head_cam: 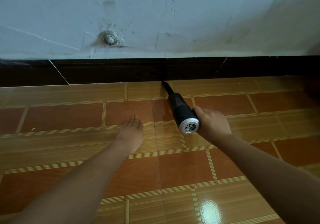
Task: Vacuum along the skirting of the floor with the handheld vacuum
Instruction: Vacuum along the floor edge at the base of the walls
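My right hand [212,121] grips the black handheld vacuum [180,108] near its silver vented rear end. Its narrow black nozzle points up and left, and the tip meets the foot of the dark brown skirting [121,71] where the skirting joins the floor. My left hand [132,131] is stretched out flat with straight fingers, palm down over the brown and tan floor tiles [69,116], to the left of the vacuum. It holds nothing.
A pale, scuffed wall [173,16] rises above the skirting, with a round metal fitting [109,38] sticking out of it at left of centre. A small white speck [32,129] lies on the tiles at left. Glossy floor stretches both ways along the skirting.
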